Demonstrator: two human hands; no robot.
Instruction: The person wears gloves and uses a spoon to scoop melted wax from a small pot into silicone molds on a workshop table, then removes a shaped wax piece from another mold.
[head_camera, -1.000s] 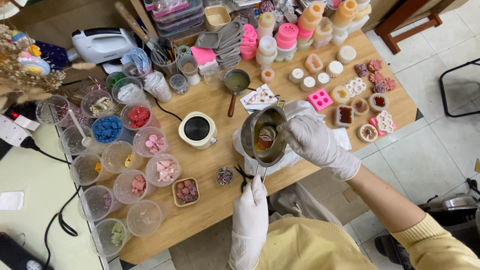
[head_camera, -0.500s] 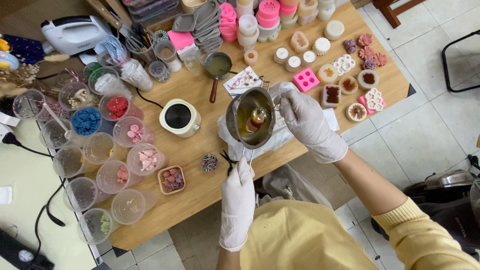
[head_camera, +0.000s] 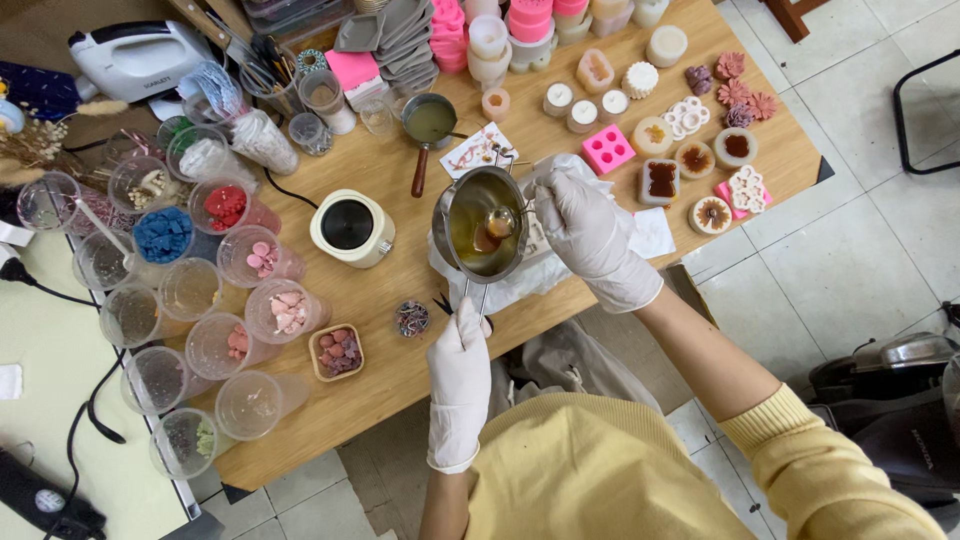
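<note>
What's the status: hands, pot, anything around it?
Left hand grips the metal pot handle from below. Right hand at the pot's rim, holding a spoon in amber liquid. Cream warmer close by, not touching.

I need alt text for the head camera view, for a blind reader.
Two white-gloved hands hold a metal melting pot of amber liquid above a wooden table: left hand on its handle, right hand at its rim. Plastic cups of coloured pieces stand alongside.

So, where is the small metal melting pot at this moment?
In the head view, the metal melting pot is at the table's middle, held by the right hand, right of the cream round warmer.
</note>
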